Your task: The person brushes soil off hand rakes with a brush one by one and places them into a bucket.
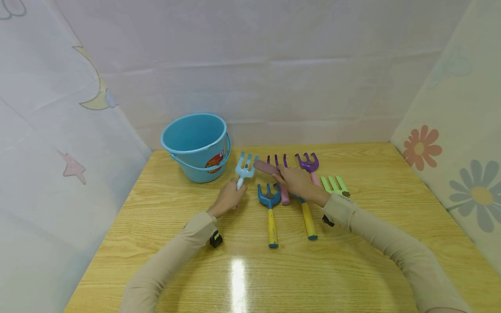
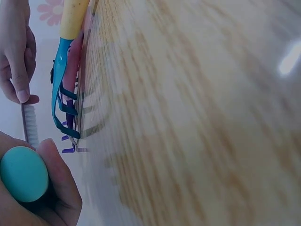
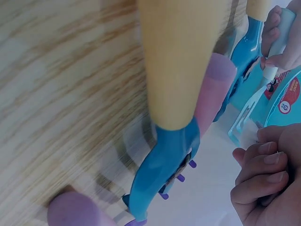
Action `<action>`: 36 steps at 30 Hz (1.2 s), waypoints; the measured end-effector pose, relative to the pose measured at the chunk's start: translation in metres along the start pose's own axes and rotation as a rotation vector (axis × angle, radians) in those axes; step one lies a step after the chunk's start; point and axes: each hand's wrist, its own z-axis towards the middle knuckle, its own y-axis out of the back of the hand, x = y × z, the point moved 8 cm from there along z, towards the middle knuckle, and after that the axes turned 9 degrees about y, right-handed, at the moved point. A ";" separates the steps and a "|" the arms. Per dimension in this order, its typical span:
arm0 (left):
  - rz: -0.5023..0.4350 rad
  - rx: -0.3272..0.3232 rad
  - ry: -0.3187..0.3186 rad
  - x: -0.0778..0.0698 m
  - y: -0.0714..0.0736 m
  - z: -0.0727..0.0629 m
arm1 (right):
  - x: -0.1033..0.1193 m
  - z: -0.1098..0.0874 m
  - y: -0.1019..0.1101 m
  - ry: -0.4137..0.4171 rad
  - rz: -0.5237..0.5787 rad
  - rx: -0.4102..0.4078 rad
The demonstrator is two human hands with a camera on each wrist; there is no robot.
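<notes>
My left hand (image 1: 228,198) grips the handle of a light blue hand fork (image 1: 242,172), its tines pointing away and up. A small dark spot shows on its tines. The turquoise end of that handle pokes out of my fist in the left wrist view. My right hand (image 1: 299,180) holds a brush (image 1: 265,168) with a mauve back, close to the fork's tines. White bristles (image 3: 249,136) of the brush overlap the tines in the right wrist view. Below my right hand lies a purple fork with a pink handle (image 1: 285,198), partly hidden.
A blue bucket (image 1: 199,167) stands at the table's back left. Two blue forks with yellow handles (image 1: 272,226) lie in the middle. Another purple fork (image 1: 308,164) and a green fork (image 1: 332,184) are at right, the green one partly under my sleeve. Brown dirt (image 1: 346,194) clings to the green tines.
</notes>
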 end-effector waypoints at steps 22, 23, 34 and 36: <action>0.021 -0.020 -0.010 -0.002 0.003 -0.004 | 0.033 0.018 -0.002 0.180 0.081 -0.052; 0.024 -0.023 -0.008 -0.002 0.003 -0.004 | 0.033 0.018 -0.003 0.176 0.075 -0.048; 0.012 -0.014 -0.004 0.000 0.003 -0.004 | 0.024 0.017 -0.006 0.080 0.072 0.001; 0.013 -0.012 -0.001 0.001 0.002 -0.004 | 0.023 0.016 -0.006 0.073 0.082 0.005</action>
